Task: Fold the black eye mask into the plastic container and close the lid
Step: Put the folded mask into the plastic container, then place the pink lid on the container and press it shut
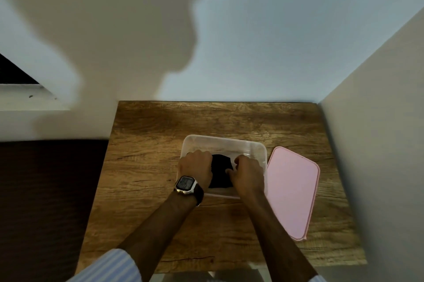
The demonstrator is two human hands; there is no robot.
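fingers (230,172) of both hands pinch eye mask (221,172) in container (257,151); lid (291,192) beside

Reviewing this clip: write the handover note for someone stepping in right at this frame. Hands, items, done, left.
Left hand, wearing a wristwatch, and right hand are both inside the clear rectangular plastic container on the wooden table, pressing on the black fabric eye mask.
Whether either hand grips the mask cannot be told.
Done: mask is in the container.
Left: finish tucking it, then fit the pink rectangular lid, which lies on the table at the container's right.
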